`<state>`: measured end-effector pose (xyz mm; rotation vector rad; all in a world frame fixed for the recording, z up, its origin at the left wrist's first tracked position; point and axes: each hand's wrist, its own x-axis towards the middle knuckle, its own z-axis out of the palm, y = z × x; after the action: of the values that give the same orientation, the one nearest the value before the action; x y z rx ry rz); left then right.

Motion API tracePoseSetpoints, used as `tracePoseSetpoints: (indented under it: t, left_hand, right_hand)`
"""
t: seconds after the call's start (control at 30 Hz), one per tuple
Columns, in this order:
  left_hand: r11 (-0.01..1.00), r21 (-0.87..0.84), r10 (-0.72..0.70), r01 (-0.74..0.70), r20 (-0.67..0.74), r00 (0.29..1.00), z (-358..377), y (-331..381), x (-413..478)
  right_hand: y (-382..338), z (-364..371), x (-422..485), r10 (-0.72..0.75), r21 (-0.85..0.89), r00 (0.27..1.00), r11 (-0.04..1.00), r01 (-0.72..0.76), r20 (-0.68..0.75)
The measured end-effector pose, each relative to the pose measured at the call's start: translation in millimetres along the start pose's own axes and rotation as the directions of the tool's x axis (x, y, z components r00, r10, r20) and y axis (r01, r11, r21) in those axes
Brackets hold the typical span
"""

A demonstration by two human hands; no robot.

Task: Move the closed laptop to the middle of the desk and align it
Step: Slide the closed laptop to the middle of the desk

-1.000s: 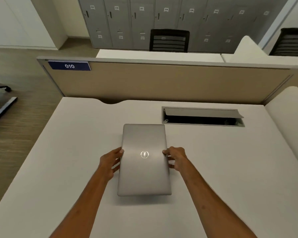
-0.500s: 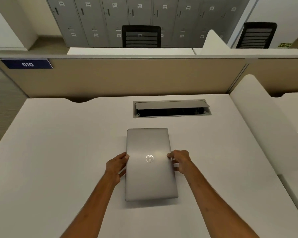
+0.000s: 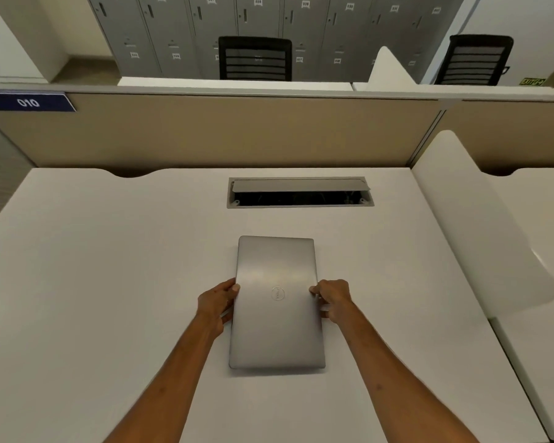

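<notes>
A closed silver laptop [image 3: 277, 327] with a round logo on its lid lies flat on the white desk [image 3: 103, 282], short side toward me, near the desk's middle. My left hand [image 3: 216, 303] grips its left long edge, thumb on the lid and fingers curled under the side. My right hand [image 3: 333, 300] holds the right long edge the same way. The laptop's sides run roughly square to the desk's back edge.
An open cable hatch [image 3: 299, 193] with a raised flap sits in the desk just beyond the laptop. A beige partition [image 3: 237, 132] with a blue "010" label [image 3: 29, 102] backs the desk. A white side divider [image 3: 480, 231] stands at the right. Two black chairs and grey lockers are behind.
The laptop has shifted to the right across the desk with both hands on it, and it now sits below the cable hatch. My head has turned right as well.
</notes>
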<state>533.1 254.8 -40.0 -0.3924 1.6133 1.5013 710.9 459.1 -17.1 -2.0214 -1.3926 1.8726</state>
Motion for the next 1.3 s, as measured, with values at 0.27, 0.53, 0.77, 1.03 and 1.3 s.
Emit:
tracePoseSetpoints:
  t: [0.27, 0.53, 0.77, 1.03, 1.3]
  left_hand:
    - [1.0, 0.003, 0.009, -0.009, -0.036, 0.999, 3, -4, -4]
    - [0.999, 0.024, 0.028, -0.026, -0.054, 0.998, 6, -4, -4]
    - [0.999, 0.026, 0.035, -0.034, -0.037, 0.999, 7, -3, -5]
    - [0.999, 0.03, 0.041, -0.04, -0.032, 0.999, 5, -5, -4]
    - [0.997, 0.052, 0.055, -0.054, -0.026, 0.998, 4, -7, -1]
  right_hand:
    - [1, 5, 10, -0.037, -0.086, 0.998, 0.996, 0.032, -0.054]
    - [-1, 14, 5, -0.049, -0.117, 0.995, 0.992, 0.039, -0.084]
    - [-5, 18, 0, -0.095, -0.243, 0.98, 0.969, 0.051, -0.173]
    - [2, 20, -3, -0.203, -0.31, 0.963, 0.94, 0.142, -0.175]
    - [6, 18, -2, -0.239, -0.322, 0.955, 0.93, 0.174, -0.174]
